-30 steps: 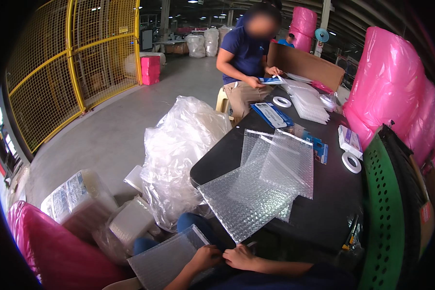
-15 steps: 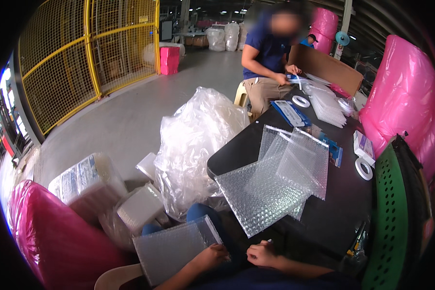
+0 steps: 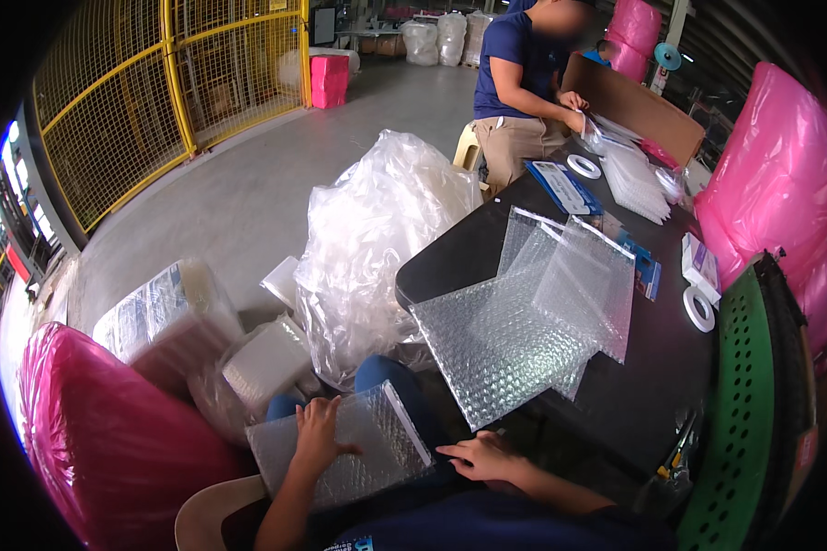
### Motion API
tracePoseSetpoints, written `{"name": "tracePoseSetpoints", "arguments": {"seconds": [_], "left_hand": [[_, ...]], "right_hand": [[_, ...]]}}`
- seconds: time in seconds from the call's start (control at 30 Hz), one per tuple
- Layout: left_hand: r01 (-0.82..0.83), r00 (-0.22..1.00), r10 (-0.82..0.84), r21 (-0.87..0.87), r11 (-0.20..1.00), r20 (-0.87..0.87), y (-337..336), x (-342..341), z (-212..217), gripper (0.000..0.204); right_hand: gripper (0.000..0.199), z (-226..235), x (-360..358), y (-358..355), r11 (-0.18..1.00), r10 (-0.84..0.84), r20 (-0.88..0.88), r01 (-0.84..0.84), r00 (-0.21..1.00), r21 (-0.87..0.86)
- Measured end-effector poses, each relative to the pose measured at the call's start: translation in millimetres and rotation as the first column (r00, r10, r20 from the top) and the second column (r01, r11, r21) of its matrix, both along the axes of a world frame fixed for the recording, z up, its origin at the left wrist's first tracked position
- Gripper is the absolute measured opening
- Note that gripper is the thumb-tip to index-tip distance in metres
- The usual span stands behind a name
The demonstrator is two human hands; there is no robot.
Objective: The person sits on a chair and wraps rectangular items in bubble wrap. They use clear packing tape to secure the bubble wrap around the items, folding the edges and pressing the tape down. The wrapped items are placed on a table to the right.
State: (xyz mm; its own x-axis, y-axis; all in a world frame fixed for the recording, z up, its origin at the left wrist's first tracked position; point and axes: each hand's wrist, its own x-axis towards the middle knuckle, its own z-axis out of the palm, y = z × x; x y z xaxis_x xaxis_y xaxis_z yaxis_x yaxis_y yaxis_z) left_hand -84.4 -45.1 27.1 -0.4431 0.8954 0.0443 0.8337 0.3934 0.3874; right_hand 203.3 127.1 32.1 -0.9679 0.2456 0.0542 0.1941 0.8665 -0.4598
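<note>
A clear bubble-wrap pouch point(image 3: 381, 450) lies across my lap, with a white strip along its right edge. My left hand point(image 3: 316, 439) rests on the pouch's left part, fingers spread and thumb pointing right. Beside the pouch's lower right corner is my right hand point(image 3: 483, 457), its index finger stretched toward the strip and the thumb apart; nothing shows in it. More bubble-wrap pouches point(image 3: 496, 340) overlap on the black table point(image 3: 643, 404), fanned out and hanging over its near left edge.
White tape rolls point(image 3: 698, 309), a small white box point(image 3: 700, 264) and blue printed packages point(image 3: 562, 189) lie on the table. A co-worker point(image 3: 524, 83) sits at its far end, handling pouches. Clear plastic point(image 3: 368, 248), wrapped bundles point(image 3: 170, 317) and pink bags point(image 3: 101, 441) stand leftward; a green perforated panel point(image 3: 740, 395) rightward.
My left hand has moved from the pouch's right edge to its left part and spread out. My right hand has shifted toward the strip, its index finger now extended. The view has shifted slightly.
</note>
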Motion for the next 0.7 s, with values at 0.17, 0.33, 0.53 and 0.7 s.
{"name": "tracePoseSetpoints", "arguments": {"seconds": [0.17,0.33,0.53,0.7], "left_hand": [[0.132,0.906,-0.089,-0.077,0.988,0.413,-23,-51,94,0.060],[0.017,0.739,-0.186,0.257,0.966,0.648,-7,-54,229,0.037],[0.401,0.858,-0.511,0.557,0.727,0.049,170,-21,291,0.021],[0.361,0.924,-0.381,0.383,0.850,-0.023,202,-32,281,0.044]], "right_hand": [[0.053,-16,-17,8,0.988,0.152,0.277,-0.151,0.949,-0.028],[0.051,-22,-12,12,0.991,0.131,0.356,-0.126,0.925,-0.035],[0.046,-4,-29,-2,0.993,0.121,0.247,-0.116,0.962,-0.033],[0.050,-2,-12,-6,0.998,0.051,0.236,-0.061,0.971,0.035]]}}
